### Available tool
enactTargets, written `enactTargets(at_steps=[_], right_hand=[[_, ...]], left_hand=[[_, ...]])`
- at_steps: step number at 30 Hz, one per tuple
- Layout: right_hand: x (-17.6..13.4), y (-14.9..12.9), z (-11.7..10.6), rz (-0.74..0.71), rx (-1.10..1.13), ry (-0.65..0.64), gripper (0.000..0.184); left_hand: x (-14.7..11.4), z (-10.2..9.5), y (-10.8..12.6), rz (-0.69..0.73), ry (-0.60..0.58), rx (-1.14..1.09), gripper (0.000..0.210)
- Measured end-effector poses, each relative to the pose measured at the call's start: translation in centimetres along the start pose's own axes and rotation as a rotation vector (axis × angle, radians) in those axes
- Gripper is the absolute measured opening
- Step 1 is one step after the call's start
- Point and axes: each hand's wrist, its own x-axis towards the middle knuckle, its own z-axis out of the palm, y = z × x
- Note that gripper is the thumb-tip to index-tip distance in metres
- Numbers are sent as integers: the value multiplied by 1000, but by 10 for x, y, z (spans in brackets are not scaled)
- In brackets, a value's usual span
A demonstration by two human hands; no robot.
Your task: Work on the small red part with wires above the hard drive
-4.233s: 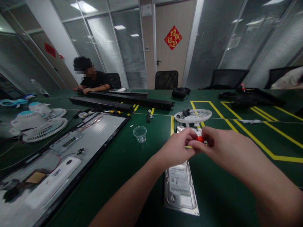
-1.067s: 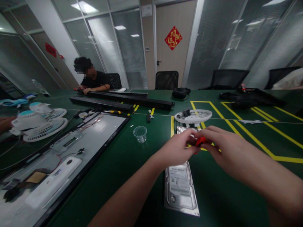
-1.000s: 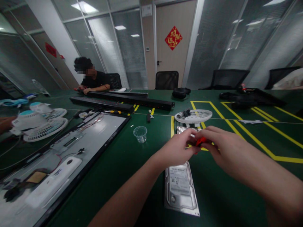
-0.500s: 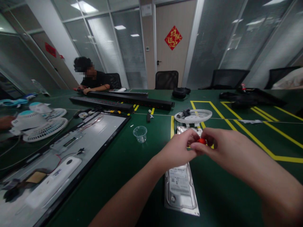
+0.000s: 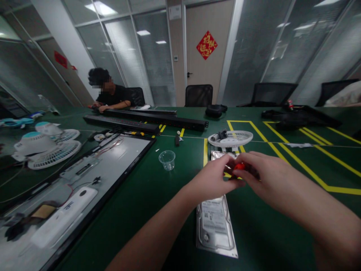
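Note:
My right hand (image 5: 266,171) pinches a small red object (image 5: 239,166), partly hidden by the fingers, so its kind does not show. Close against it, my left hand (image 5: 214,177) has its thumb and fingers bent together; what they grip, perhaps a dark part of the same object, is hidden. Below both hands a silver hard drive (image 5: 216,229) with a white label lies flat on the green table. A second shiny metal piece (image 5: 218,154) shows behind the hands, mostly covered by them.
A white fan grille (image 5: 241,138) lies beyond my hands. To their left stands a clear plastic cup (image 5: 167,161). A large opened panel (image 5: 113,165) fills the left side, with fan parts (image 5: 35,145) behind it. Long black bars (image 5: 169,121) lie further back, near a seated person (image 5: 113,94).
The fingers of both hands have shifted slightly around the red object, which has turned a little and moved slightly up. The hard drive and everything else on the table stay put.

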Motion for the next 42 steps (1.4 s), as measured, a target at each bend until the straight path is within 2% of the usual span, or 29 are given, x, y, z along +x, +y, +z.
enactTargets(at_steps=[2,6,10,12,14,17,19,22,27,32,36,38,40,42], right_hand=[[0,-2,0,51,-24,-24,11],[1,-9,0,150,-114,-45,27],[1,-10,-2,208,-153,-100,34],[-1,-7,-3,180,-121,-77,32],[-3,-4,-3,70,-28,-4,27],[-4,-1,-2,-73,57,30,17],[-4,-2,-3,-115,50,25,25],[-2,-4,-4,-108,24,28,29],[-3,-1,-2,-20,-3,15,9],[-4,-3,2,58,-92,51,22],[-3,-8,-1,131,-160,36,33],[-4,-8,-4,87,-114,37,28],[-5,-6,-6,-15,-26,38,17],[-6,-5,-7,-108,47,35,14]], left_hand=[[0,-1,1,6,8,53,31],[0,-1,2,3,18,110,24],[0,0,1,-26,12,37,22],[1,0,-1,-55,14,-26,24],[1,-1,-3,-65,19,-60,26],[2,-2,-6,-66,22,-73,30],[3,-3,-8,-76,3,-95,32],[3,-3,-9,-61,-28,-132,29],[2,-4,-8,-7,-28,-88,30],[1,-3,-2,17,-3,-15,23],[1,-1,0,-26,18,0,16],[1,-2,-1,-42,-2,-23,17],[1,-3,-1,-33,-21,-52,23],[2,-5,-2,-28,-37,-72,27]])
